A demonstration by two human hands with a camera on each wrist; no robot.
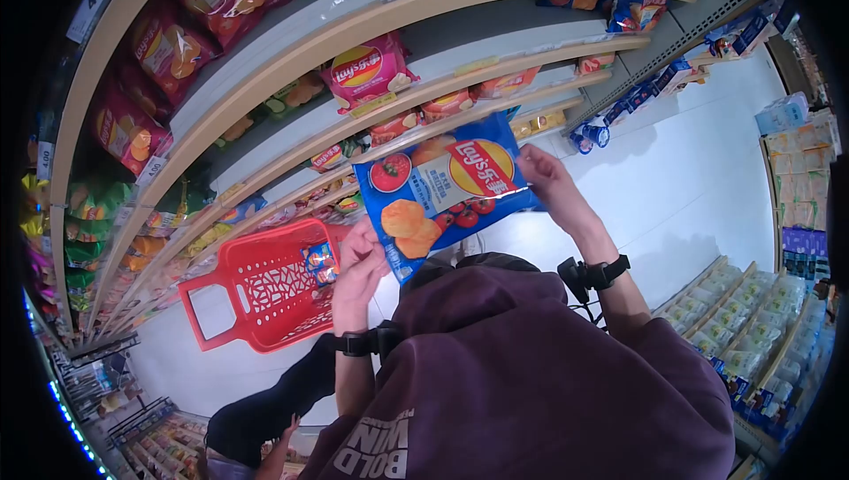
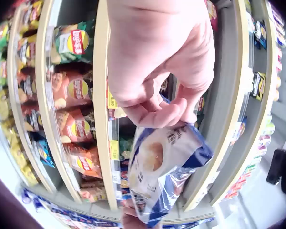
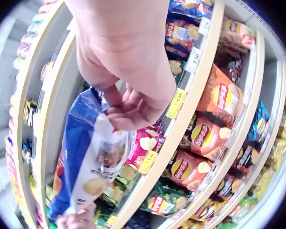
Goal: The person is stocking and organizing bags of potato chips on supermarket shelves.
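Note:
A blue bag of Lay's potato chips (image 1: 433, 192), its front printed with tomatoes and chips, is stretched between both hands in front of the chest. My left hand (image 1: 358, 268) pinches its lower left corner. At the opposite end my right hand (image 1: 553, 184) pinches the edge between thumb and fingers. From the left wrist, the bag's white and blue back (image 2: 155, 162) hangs below the left hand (image 2: 162, 62), curled fingertips on its edge. The right wrist view shows the right hand (image 3: 126, 67) gripping a bag end, with left fingertips (image 3: 81, 220) at the far end.
A red shopping basket (image 1: 232, 261) stands on the floor at left, with a small blue packet (image 1: 320, 264) inside. Shelves (image 1: 495, 64) of chip bags curve close ahead and to the left. Another person's dark-clothed leg (image 1: 274, 400) is at lower left. More stocked shelves (image 1: 743, 321) stand at right.

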